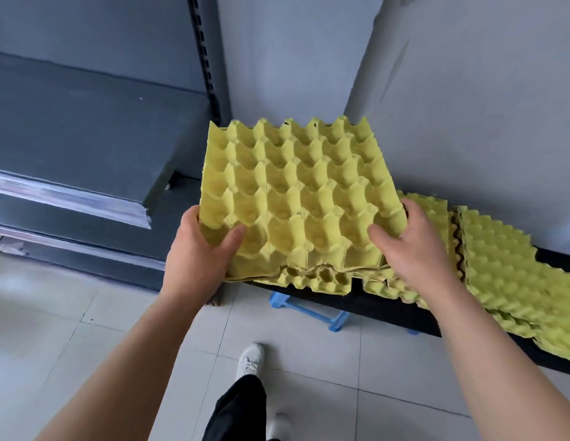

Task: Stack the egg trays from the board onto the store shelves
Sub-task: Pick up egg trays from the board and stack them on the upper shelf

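Shelves (70, 138) to the left, board (388, 310) right with tray piles (500, 265). Pickup step: top tray (296, 198) tilted over the board's left end, left hand (197, 249) and right hand (414, 246) gripping its near corners, thumbs on top. Next, likely: carry left, set flat on shelf

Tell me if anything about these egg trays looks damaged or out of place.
Yes. The held tray has a ragged, torn-looking near edge. The other trays on the board lie askew and overlapping, not squared up.
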Tool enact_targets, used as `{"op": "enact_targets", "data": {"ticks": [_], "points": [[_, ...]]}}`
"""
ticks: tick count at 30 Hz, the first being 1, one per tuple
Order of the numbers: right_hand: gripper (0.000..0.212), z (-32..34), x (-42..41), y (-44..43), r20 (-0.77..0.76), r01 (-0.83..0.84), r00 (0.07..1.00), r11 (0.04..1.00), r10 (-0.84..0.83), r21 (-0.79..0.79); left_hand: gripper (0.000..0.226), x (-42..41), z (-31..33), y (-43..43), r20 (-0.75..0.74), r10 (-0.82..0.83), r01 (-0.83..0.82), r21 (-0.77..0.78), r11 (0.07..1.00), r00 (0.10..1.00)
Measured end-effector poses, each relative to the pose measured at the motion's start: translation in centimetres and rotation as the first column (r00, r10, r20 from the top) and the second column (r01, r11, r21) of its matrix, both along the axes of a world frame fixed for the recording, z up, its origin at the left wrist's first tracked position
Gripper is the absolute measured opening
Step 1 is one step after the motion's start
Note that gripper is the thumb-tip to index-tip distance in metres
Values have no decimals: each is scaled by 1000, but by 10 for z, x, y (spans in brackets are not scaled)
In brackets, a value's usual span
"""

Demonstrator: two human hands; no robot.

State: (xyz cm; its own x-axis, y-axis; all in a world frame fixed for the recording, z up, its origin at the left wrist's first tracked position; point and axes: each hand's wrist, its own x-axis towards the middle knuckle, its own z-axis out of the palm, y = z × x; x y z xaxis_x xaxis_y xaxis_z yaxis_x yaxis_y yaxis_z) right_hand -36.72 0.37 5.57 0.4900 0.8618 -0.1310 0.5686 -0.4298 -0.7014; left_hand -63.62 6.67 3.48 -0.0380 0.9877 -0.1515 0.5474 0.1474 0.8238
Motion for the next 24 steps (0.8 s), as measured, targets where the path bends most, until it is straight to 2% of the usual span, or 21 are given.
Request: {"op": "enact_targets", "data": {"ticks": [3, 8, 12, 15, 18, 20, 24], "points": [[59, 45, -24, -10, 27, -55, 998, 995, 53, 86, 48, -25, 37, -20, 25, 46, -48, 79, 996, 999], [61, 107, -74, -5, 69, -142, 989, 977, 132, 157, 36, -79, 93, -37, 29, 129, -132, 183, 974, 991], [60, 140, -125, 6, 73, -208, 977, 964, 198, 164, 64, -137, 126, -38, -10, 223, -215, 230, 949, 975], [68, 160, -170, 16, 43, -251, 968, 953, 247, 169, 69, -182, 150, -41, -26, 308, -292, 247, 924, 951], [45, 180, -224, 27, 35, -307, 951, 934, 306, 182, 68, -236, 172, -43, -38, 388, -363, 276, 890, 921], [31, 192, -266, 33, 21, -348, 936, 918, 351, 188, 59, -277, 187, -45, -25, 437, -412, 291, 864, 899], [21, 209, -361, 42, -22, -392, 915, 899, 403, 195, 44, -367, 216, -53, -32, 502, -466, 322, 824, 864]]}}
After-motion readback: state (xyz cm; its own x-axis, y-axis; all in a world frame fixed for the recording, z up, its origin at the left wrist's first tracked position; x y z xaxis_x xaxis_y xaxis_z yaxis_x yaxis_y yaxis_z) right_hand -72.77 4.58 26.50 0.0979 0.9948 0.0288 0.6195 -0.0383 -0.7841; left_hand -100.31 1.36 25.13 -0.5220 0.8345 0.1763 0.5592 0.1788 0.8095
